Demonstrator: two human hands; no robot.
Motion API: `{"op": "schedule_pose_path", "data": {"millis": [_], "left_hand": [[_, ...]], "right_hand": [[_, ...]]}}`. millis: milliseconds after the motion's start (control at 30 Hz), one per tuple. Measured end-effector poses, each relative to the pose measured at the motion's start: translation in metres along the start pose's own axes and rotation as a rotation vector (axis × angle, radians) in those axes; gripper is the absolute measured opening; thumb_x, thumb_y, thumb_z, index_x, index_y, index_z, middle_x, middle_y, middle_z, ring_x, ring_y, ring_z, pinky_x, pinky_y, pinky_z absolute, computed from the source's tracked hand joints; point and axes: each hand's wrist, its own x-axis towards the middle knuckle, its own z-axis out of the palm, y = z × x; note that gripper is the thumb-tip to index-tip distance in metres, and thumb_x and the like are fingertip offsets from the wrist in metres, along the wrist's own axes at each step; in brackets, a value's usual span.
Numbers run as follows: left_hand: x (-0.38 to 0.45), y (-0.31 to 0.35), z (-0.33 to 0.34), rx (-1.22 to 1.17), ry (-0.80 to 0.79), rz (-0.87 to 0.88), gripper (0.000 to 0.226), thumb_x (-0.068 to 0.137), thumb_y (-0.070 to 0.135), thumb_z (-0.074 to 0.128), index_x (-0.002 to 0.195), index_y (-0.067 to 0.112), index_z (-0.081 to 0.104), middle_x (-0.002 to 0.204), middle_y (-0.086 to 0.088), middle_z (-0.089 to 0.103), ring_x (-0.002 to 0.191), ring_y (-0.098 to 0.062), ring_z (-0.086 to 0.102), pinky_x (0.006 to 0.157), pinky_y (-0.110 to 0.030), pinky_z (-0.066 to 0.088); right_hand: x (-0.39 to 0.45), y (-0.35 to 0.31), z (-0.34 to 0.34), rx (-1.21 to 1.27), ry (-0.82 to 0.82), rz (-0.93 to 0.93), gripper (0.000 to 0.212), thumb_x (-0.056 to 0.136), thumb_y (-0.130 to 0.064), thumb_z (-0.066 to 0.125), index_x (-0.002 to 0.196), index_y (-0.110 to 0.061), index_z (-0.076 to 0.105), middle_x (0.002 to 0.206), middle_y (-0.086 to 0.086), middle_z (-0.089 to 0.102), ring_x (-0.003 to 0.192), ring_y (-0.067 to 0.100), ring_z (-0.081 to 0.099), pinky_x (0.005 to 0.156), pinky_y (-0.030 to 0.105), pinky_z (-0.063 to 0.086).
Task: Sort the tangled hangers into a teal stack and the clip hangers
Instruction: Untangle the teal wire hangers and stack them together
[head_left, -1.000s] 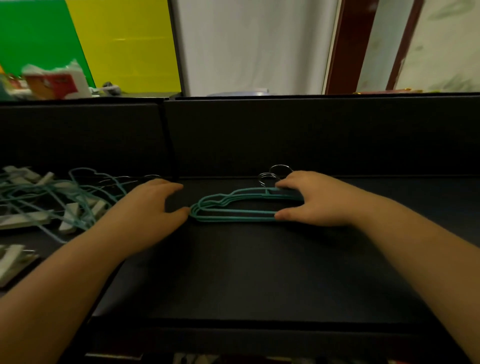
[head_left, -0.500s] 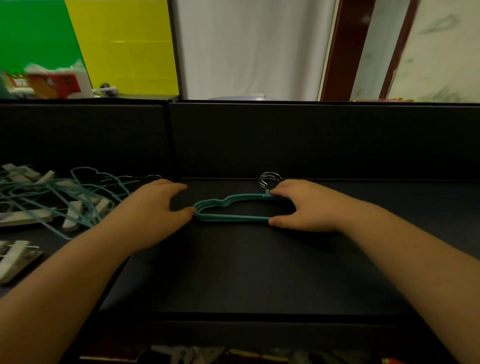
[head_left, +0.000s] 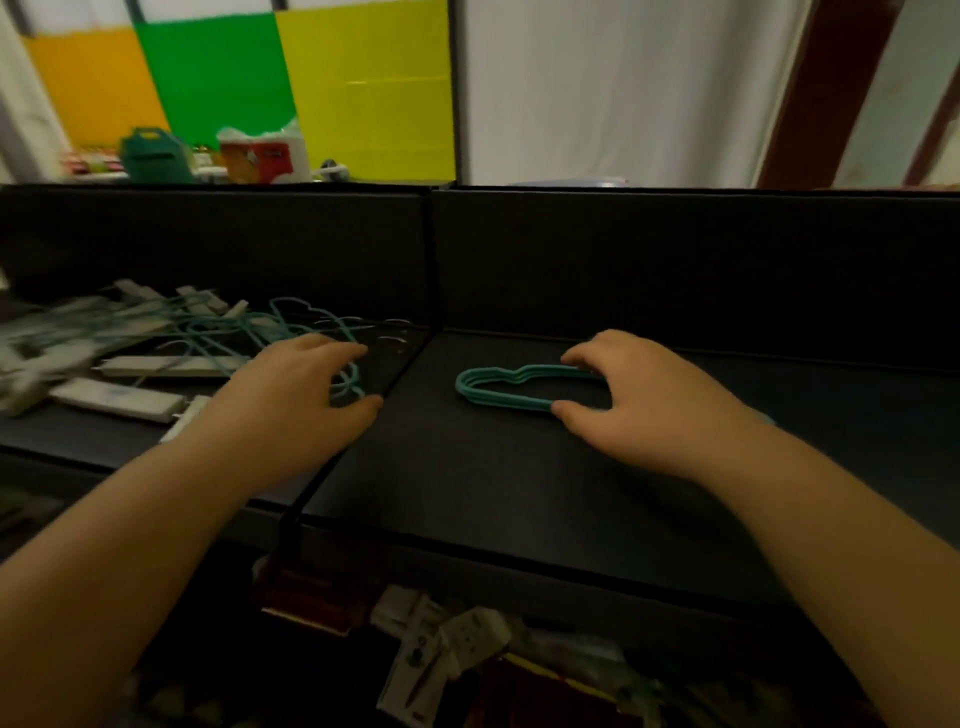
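Black trays (head_left: 675, 519) sit side by side, their near edges hiding part of the blurred clutter below. On the left tray, the tangled hangers (head_left: 208, 332) smear into motion blur toward the frame edge, white clip bars barely separable. Teal stack (head_left: 498, 389) lies flat on the right tray, long axis left-right, rounded end pointing left; its hooks are hidden behind the right hand (head_left: 639, 400), which pinches it between thumb and fingers. The left hand (head_left: 296, 395) hovers spread over the tangle's near strands; whether it touches them is unclear.
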Motion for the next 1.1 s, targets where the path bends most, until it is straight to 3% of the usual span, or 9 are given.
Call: {"op": "schedule_pose_path", "data": {"millis": [200,367,533,700,900,1100], "left_hand": [[-0.048,-0.060,-0.026,0.053,0.049,-0.088,0.064,0.086,0.057,0.055,0.144,0.032,0.041,0.143,0.006,0.044,0.128,-0.019,0.043,0.104,-0.039,0.041],[-0.079,-0.123,-0.040,0.054,0.121,-0.120,0.064,0.086,0.053,0.057,0.145,0.032,0.040,0.147,0.006,0.042,0.135,-0.018,0.035,0.109,-0.038,0.033],[-0.091,-0.192,-0.052,0.035,0.088,-0.090,0.067,0.085,0.056,0.056,0.146,0.032,0.037,0.148,0.007,0.039,0.136,-0.016,0.033,0.108,-0.037,0.033],[-0.087,-0.253,-0.063,-0.007,0.065,-0.038,0.066,0.086,0.053,0.057,0.146,0.036,0.035,0.147,0.008,0.039,0.135,-0.018,0.033,0.107,-0.037,0.034],[-0.053,-0.282,-0.056,-0.090,0.037,0.073,0.065,0.086,0.052,0.057,0.145,0.031,0.039,0.144,0.008,0.043,0.131,-0.016,0.039,0.107,-0.037,0.038],[0.007,-0.269,-0.032,-0.111,0.046,0.140,0.065,0.089,0.053,0.055,0.147,0.034,0.034,0.149,0.007,0.038,0.135,-0.017,0.036,0.107,-0.037,0.036]], "right_hand": [[-0.003,-0.060,0.008,0.050,0.095,-0.068,0.056,0.087,-0.054,0.060,0.137,-0.029,0.050,0.129,-0.010,0.052,0.116,0.009,0.050,0.093,0.031,0.047],[0.006,-0.120,0.028,0.070,0.115,-0.066,0.057,0.087,-0.055,0.061,0.136,-0.030,0.050,0.133,-0.010,0.051,0.121,0.011,0.049,0.096,0.033,0.048],[0.023,-0.188,0.053,0.072,0.092,-0.053,0.055,0.087,-0.058,0.059,0.135,-0.031,0.051,0.128,-0.013,0.051,0.118,0.009,0.049,0.091,0.029,0.046],[0.045,-0.248,0.075,0.045,0.128,-0.019,0.055,0.088,-0.058,0.057,0.135,-0.032,0.051,0.129,-0.012,0.052,0.118,0.011,0.051,0.091,0.032,0.049],[0.069,-0.268,0.088,0.004,0.140,0.107,0.050,0.087,-0.056,0.058,0.131,-0.032,0.054,0.123,-0.012,0.053,0.112,0.009,0.052,0.086,0.029,0.048],[0.111,-0.252,0.092,-0.045,0.144,0.203,0.056,0.087,-0.058,0.056,0.134,-0.028,0.054,0.124,-0.008,0.055,0.110,0.012,0.055,0.085,0.032,0.050]]}}
